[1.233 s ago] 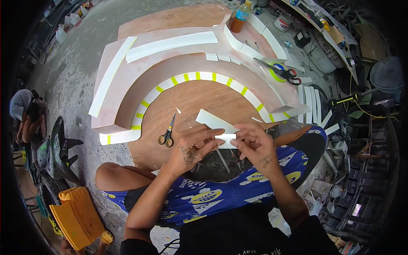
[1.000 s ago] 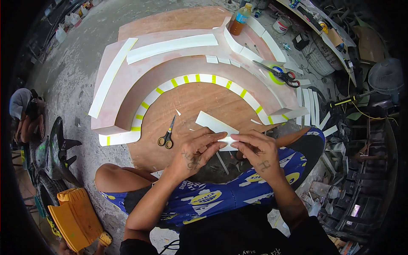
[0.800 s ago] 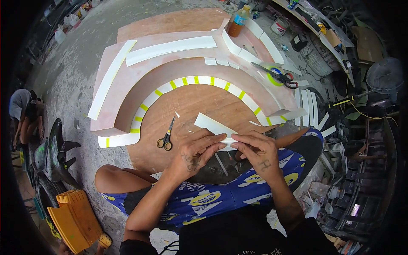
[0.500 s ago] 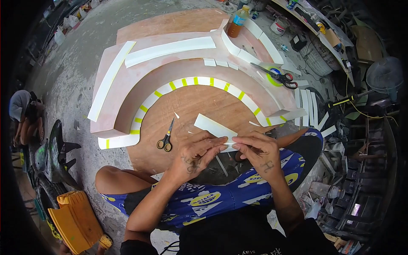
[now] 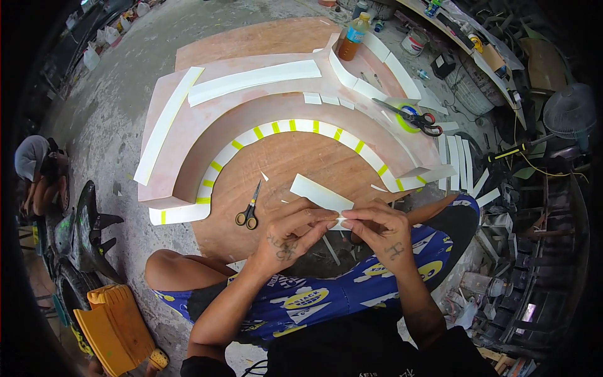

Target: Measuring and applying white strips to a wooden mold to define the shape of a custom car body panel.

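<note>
Both hands met over the person's lap, fingertips pinched shut on the near end of a white strip [image 5: 319, 193]. The left hand [image 5: 290, 231] closed thumb and forefinger on it from the left, and the right hand [image 5: 381, 227] pinched the same end from the right, so the two sets of fingertips almost touched. The strip ran up and away to the left from the grip, its far end over the round wooden board [image 5: 295, 166].

Just left of the hands, a pair of scissors with yellow and black handles [image 5: 249, 209] lay on that board, blades pointing away. Small white scraps lay scattered near it. Around the board curved a pinkish arched form [image 5: 264, 110], its inner rim lined with white strip held by yellow-green tape tabs [image 5: 292, 125]. More white strips lay along the top of the arch. A second pair of scissors with red and black handles [image 5: 411, 117] rested on the right part of the arch, over a roll of yellow-green tape. A bottle of brown liquid [image 5: 353, 38] stood at the far edge. At lower left sat an orange plastic thing [image 5: 113, 327], on the concrete floor.
</note>
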{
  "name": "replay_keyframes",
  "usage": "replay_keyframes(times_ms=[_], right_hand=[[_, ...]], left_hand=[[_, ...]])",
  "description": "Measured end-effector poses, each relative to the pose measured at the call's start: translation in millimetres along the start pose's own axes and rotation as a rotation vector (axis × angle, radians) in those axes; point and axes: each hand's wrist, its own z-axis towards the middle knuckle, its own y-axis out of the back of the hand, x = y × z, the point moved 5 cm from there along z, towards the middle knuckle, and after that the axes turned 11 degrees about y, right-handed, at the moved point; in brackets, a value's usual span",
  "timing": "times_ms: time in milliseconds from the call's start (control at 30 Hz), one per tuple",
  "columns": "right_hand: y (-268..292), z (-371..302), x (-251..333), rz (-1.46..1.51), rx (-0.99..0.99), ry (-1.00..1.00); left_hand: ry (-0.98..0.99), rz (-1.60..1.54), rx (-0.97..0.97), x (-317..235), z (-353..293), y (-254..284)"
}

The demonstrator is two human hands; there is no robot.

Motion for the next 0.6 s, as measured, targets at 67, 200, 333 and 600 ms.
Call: replay_keyframes(times_ms=[67, 200, 333, 600], right_hand=[[-4.7, -2.3, -5.4, 0.041, -0.010, -0.040], [-6.3, -6.8, -16.5, 0.153, -0.044, -0.163], [-7.9, -7.1, -18.3, 0.344, -0.091, -0.264], [-18.6, -6.9, -12.8, 0.568, 0.009, -0.281]], left_hand=[[-0.061, 0.006, -0.009, -0.2, -2.3, 1.2], [0.050, -0.043, 0.033, 3.1, 1.5, 5.3], [0.047, -0.081, -0.001, 8.3, 3.4, 16.2], [-0.181, -0.016, 0.054, -10.7, 2.0, 18.6]])
